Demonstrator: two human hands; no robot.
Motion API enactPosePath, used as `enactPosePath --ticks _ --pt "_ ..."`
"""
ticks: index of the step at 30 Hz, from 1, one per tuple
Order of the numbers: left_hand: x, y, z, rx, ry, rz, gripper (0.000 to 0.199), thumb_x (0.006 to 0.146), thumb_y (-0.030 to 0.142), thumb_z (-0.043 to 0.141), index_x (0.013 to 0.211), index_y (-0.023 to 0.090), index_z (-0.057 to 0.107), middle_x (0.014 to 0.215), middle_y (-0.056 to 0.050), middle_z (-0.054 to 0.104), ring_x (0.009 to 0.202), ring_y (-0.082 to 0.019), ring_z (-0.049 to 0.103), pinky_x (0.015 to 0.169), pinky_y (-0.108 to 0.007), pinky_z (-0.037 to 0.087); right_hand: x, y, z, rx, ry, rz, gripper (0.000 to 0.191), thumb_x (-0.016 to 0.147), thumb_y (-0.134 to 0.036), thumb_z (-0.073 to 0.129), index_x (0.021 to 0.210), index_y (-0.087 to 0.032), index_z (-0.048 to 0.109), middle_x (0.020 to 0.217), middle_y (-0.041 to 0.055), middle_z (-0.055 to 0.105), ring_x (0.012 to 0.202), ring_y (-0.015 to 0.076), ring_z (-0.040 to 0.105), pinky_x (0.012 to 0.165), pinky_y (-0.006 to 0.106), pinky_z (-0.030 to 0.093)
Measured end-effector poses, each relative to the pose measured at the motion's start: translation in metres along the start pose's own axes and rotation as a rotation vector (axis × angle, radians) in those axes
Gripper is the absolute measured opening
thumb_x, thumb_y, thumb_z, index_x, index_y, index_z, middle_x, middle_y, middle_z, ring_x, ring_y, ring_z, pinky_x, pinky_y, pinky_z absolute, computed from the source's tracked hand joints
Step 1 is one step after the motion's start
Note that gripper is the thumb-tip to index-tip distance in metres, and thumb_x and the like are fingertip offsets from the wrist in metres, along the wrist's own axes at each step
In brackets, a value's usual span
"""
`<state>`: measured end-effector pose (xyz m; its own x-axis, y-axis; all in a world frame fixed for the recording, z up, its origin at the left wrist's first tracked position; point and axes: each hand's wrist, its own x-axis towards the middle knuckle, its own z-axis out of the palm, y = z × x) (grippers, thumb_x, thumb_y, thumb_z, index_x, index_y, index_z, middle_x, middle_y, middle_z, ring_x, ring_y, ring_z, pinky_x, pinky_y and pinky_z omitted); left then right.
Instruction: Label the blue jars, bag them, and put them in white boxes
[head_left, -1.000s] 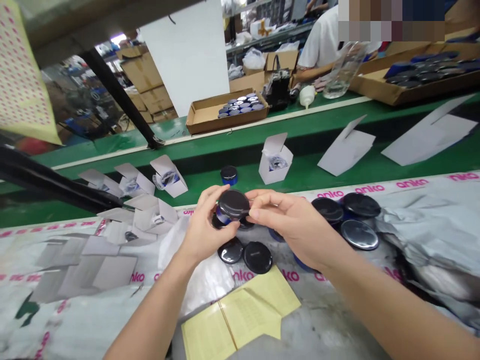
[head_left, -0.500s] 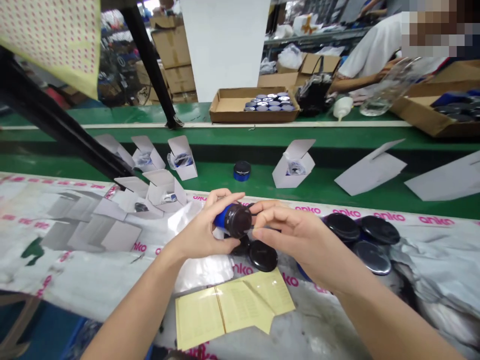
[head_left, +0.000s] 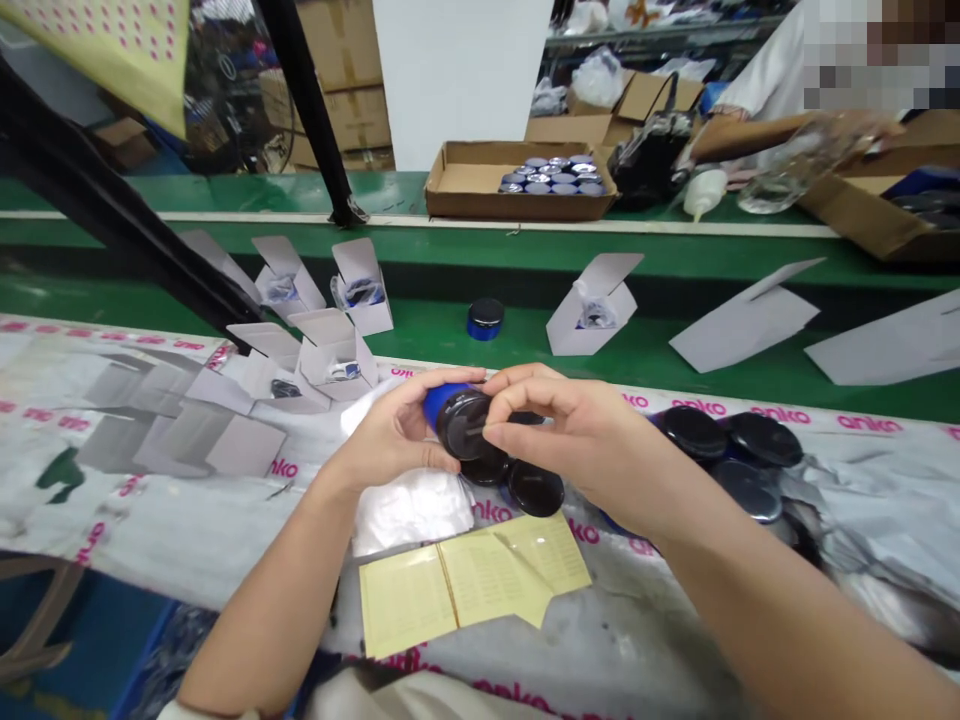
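Note:
My left hand is wrapped round a blue jar with a black lid, tilted with its lid toward me. The thumb and fingertips of my right hand are pinched together against the lid; what they hold, if anything, is too small to tell. Black-lidded jars stand just below my hands. In front of them lie yellow label sheets. White plastic bags lie under my left wrist. Several more dark-lidded jars sit right of my right hand.
Open white boxes stand on the green shelf, with one jar among them. A carton of jars is behind. A black post slants at left. Across the bench a person's arm is near a clear plastic bag.
The view has tilted down slightly. The jar's lid has turned more toward me, and my right fingertips have moved from beside the lid onto it.

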<state>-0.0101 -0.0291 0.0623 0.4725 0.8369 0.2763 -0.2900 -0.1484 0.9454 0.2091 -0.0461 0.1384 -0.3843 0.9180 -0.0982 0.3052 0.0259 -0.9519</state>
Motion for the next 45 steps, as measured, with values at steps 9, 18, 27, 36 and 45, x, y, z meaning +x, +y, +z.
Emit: enactPosePath --ticks 9,18,27,36,45 --pt "0.0 0.006 0.001 -0.019 -0.034 -0.037 0.071 0.069 0.026 0.094 0.135 0.03 0.068 0.144 -0.008 0.065 0.133 -0.026 0.061 0.108 -0.031 0.053 0.002 -0.002 0.006 0.011 0.02 -0.026 0.013 0.08 -0.024 0.067 0.068 -0.026 0.071 0.112 0.0023 0.063 0.102 0.0189 0.065 0.092 0.036 0.051" --pt "0.0 0.006 0.004 -0.016 -0.027 -0.021 0.072 0.068 0.025 0.095 0.135 0.03 0.068 0.145 -0.009 0.064 0.134 -0.027 0.06 0.107 -0.033 0.054 -0.004 0.0 0.011 -0.007 0.086 -0.07 0.014 0.081 -0.017 0.065 0.071 -0.024 0.07 0.109 0.0029 0.062 0.102 0.0187 0.065 0.092 0.035 0.051" --pt "0.0 0.008 0.006 0.018 -0.019 -0.046 0.071 0.069 0.028 0.094 0.134 0.031 0.068 0.147 -0.009 0.063 0.138 -0.029 0.057 0.113 -0.038 0.05 -0.011 0.003 0.019 -0.098 0.181 -0.202 0.017 0.084 -0.01 0.063 0.075 -0.023 0.065 0.102 0.0032 0.064 0.1 0.0185 0.064 0.089 0.034 0.052" --pt "-0.001 0.01 0.008 0.088 -0.004 -0.047 0.072 0.066 0.03 0.096 0.133 0.029 0.069 0.145 -0.01 0.064 0.133 -0.031 0.061 0.108 -0.038 0.054 -0.002 0.014 0.016 0.112 0.169 -0.069 0.027 0.079 -0.026 0.076 0.094 -0.024 0.053 0.099 0.002 0.067 0.096 0.0216 0.067 0.082 0.037 0.055" --pt "-0.017 0.03 -0.012 0.193 0.276 0.006 0.066 0.063 0.039 0.097 0.123 0.025 0.072 0.129 -0.01 0.07 0.119 -0.029 0.068 0.103 -0.043 0.058 0.004 0.015 0.014 0.337 0.101 -0.089 0.024 0.091 -0.041 0.071 0.101 -0.021 0.061 0.103 0.006 0.073 0.087 0.0184 0.071 0.076 0.034 0.057"
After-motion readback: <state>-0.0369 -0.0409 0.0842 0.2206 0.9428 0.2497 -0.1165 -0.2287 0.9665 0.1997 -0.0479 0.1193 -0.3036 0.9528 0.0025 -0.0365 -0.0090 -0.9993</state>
